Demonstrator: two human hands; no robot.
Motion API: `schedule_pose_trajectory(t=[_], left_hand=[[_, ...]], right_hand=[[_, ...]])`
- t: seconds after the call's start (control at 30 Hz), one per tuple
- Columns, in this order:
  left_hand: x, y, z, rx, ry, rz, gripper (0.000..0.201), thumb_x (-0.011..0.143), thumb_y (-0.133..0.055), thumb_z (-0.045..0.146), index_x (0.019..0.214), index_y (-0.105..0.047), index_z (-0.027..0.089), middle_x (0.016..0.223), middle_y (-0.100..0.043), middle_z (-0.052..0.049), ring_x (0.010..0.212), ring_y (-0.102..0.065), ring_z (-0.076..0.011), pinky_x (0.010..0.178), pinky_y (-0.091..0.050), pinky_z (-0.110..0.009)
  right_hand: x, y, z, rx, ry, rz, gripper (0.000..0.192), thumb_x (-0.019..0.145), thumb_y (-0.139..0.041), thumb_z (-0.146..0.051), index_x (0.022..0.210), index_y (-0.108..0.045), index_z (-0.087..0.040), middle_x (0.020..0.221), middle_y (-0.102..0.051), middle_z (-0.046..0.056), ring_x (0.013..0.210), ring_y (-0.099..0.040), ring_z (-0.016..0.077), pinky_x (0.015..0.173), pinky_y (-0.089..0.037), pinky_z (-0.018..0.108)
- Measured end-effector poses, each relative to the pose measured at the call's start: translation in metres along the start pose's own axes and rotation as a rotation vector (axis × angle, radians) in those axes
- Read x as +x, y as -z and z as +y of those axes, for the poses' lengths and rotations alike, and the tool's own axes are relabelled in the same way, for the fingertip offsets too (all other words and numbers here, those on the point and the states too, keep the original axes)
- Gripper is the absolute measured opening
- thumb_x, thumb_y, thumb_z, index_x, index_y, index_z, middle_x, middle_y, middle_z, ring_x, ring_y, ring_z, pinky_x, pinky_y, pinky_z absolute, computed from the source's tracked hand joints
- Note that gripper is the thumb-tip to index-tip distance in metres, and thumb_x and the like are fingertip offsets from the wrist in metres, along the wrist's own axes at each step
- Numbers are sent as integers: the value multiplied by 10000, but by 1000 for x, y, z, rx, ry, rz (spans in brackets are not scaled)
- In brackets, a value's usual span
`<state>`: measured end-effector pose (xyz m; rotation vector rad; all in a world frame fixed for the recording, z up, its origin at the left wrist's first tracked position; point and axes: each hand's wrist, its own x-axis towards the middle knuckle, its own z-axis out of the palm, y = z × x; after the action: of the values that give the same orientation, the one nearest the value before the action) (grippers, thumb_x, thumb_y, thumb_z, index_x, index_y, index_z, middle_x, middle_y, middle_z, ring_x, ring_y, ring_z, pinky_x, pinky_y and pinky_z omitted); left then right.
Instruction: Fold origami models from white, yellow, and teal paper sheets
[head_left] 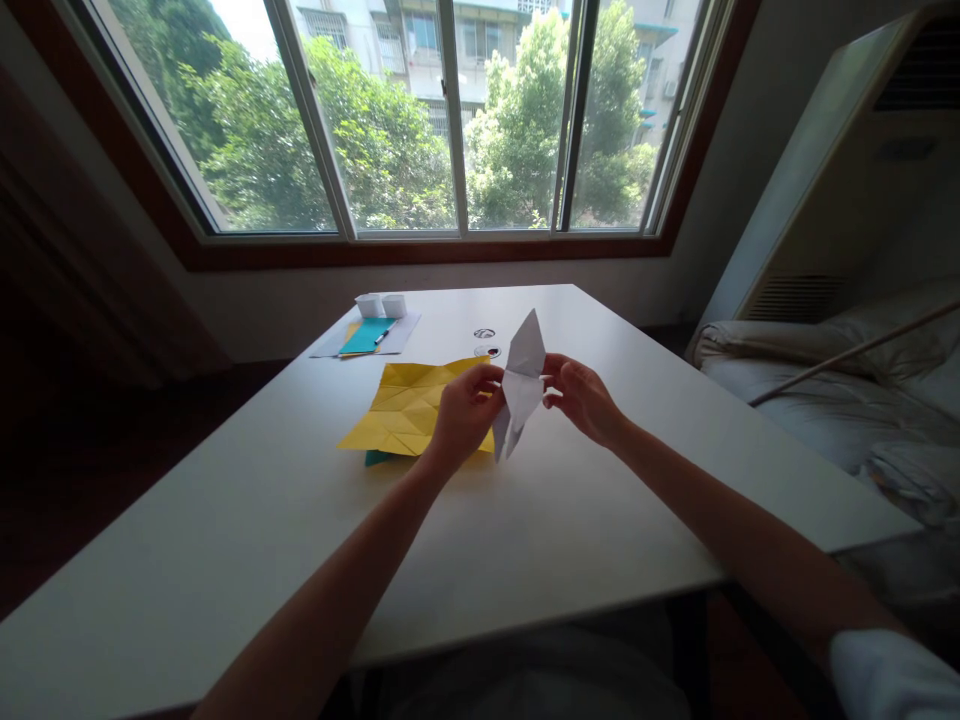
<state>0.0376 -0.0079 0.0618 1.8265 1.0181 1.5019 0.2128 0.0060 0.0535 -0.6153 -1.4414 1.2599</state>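
Note:
A folded piece of white origami paper [524, 375] is held up above the table, pointed at the top and split into two narrow points at the bottom. My left hand [469, 410] pinches its left edge. On the other side, my right hand [581, 398] grips the right edge near the middle, thumb and fingers close together. Behind my left hand lies a creased yellow sheet of paper [401, 405], spread out with fold lines across it. A green paper [379, 458] sticks out from under its front edge.
The white table [525, 560] reaches toward the window. At its far left are two small white containers [381, 306], a teal sheet [365, 336] and a pen [385, 333] on other papers. Two small round items [486, 343] lie beyond my hands. A padded seat [810, 400] stands at right.

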Motion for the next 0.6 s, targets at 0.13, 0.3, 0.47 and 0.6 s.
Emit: schedule_pose_trajectory(t=[0.13, 0.3, 0.47, 0.6], left_hand=[[-1, -1, 3, -92, 75, 20, 152, 657, -624, 196, 787, -554, 160, 739, -616, -8, 605, -571, -110, 510, -443, -195], [-5, -4, 5, -202, 224, -133, 394, 633, -690, 257, 960, -481, 190, 658, -584, 33, 544, -573, -108, 463, -438, -189], [-7, -9, 2, -186, 240, -142, 259, 703, -639, 393, 751, -570, 148, 646, -585, -4, 532, -558, -102, 438, -448, -188], [-7, -11, -6, -144, 237, 28, 280, 690, -648, 408, 684, -552, 145, 628, -562, 11, 516, -553, -101, 427, -453, -190]], right_hand=[[-1, -1, 3, -254, 104, 5, 704, 493, -803, -343, 1137, -523, -296, 1124, -569, 35, 869, -543, 167, 644, -454, 264], [0, -8, 7, -184, 60, 143, 277, 663, -684, -416, 839, -594, -221, 823, -612, 12, 757, -552, 151, 637, -451, 276], [1, -8, 8, -134, -30, 128, 288, 681, -653, -466, 706, -557, -196, 665, -564, -14, 604, -518, 117, 578, -445, 269], [-3, -9, 9, -281, 30, 189, 428, 642, -684, -468, 951, -511, -226, 865, -572, 10, 720, -566, 146, 600, -472, 282]])
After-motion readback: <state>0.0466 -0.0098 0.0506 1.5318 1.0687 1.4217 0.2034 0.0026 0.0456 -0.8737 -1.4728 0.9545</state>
